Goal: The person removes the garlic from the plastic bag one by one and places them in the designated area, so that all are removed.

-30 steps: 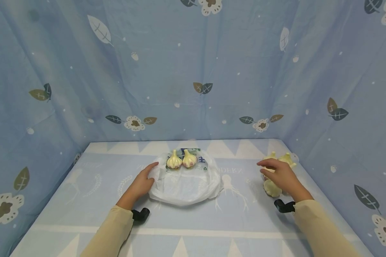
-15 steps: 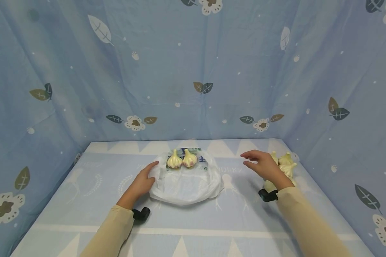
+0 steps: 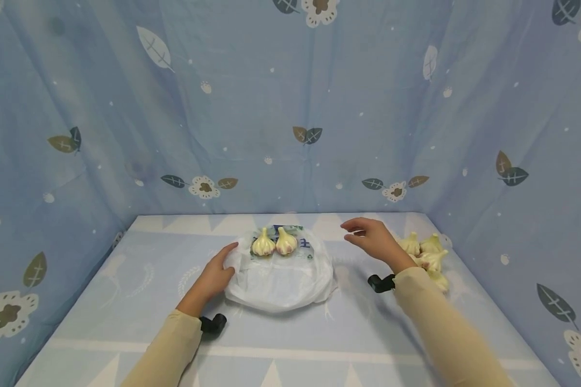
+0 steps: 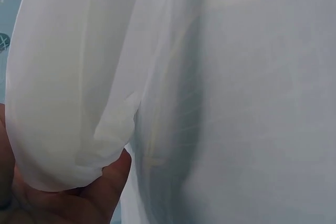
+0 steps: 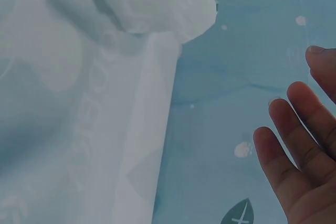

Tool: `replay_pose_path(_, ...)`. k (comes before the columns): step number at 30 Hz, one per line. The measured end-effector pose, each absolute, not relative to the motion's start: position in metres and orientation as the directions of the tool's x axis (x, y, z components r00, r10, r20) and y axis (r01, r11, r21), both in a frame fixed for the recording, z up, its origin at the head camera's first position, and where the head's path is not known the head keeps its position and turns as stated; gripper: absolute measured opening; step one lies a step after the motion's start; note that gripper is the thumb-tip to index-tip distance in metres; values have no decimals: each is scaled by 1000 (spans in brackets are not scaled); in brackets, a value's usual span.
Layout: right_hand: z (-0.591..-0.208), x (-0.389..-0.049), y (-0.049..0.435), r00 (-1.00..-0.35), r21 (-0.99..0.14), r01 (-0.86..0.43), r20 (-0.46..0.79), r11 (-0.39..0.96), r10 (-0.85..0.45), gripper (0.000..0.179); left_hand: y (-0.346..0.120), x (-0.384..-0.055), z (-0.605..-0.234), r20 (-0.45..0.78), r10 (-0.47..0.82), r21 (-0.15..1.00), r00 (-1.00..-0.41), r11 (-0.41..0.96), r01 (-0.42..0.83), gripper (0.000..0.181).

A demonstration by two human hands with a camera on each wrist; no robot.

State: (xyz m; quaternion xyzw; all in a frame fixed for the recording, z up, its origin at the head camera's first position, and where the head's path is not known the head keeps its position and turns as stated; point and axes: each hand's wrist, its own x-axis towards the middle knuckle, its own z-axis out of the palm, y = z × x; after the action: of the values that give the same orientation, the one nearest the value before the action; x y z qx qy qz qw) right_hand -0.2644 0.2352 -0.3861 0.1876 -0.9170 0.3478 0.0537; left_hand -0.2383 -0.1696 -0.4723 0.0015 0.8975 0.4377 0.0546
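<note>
A white plastic bag [image 3: 281, 287] sits mid-table with its mouth spread. My left hand [image 3: 216, 275] holds its left rim; in the left wrist view a fold of the bag [image 4: 63, 87] lies between thumb and fingers. Two garlic bulbs, one on the left [image 3: 263, 244] and one on the right [image 3: 286, 243], show side by side at the bag's far side, beside its green and blue print. My right hand [image 3: 375, 239] is raised between the bag and a garlic pile [image 3: 432, 260]. Its fingers [image 5: 286, 119] are spread apart in the right wrist view, and nothing shows between them.
Several garlic bulbs make up the pile near the table's right edge, partly hidden by my right forearm. A patterned blue curtain [image 3: 252, 107] rises behind the table [image 3: 140, 301] and along both sides. Black wrist cameras hang below both wrists.
My right hand has moved left from over the garlic pile toward the bag, uncovering more of the pile. The left hand, the bag and its two bulbs have stayed put.
</note>
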Motion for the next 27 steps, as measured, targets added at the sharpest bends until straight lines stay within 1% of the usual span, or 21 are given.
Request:
replay_pose_path(5,-388,-274,218,-920,-633,-389,229,670,-318,30,-171,-238,-472,-77,27,780,-997,625,-43,65)
replay_pose_path(8,-388,-280,208,-914,-619,-402,232,675,-333,30,-170,-238,-472,-50,12,778,-999,628,-32,63)
replay_pose_path(15,-379,-292,184,-929,-650,-355,162,673,-333,31,-169,-238,-467,-1,11,783,-1000,623,7,64)
replay_pose_path(22,-377,-300,162,-939,-667,-316,117,674,-324,30,-169,-240,-468,-21,17,813,-1000,582,-7,69)
replay_pose_path(27,-383,-307,149,-935,-683,-314,101,659,-340,31,-169,-240,-471,-41,21,834,-999,552,-22,72)
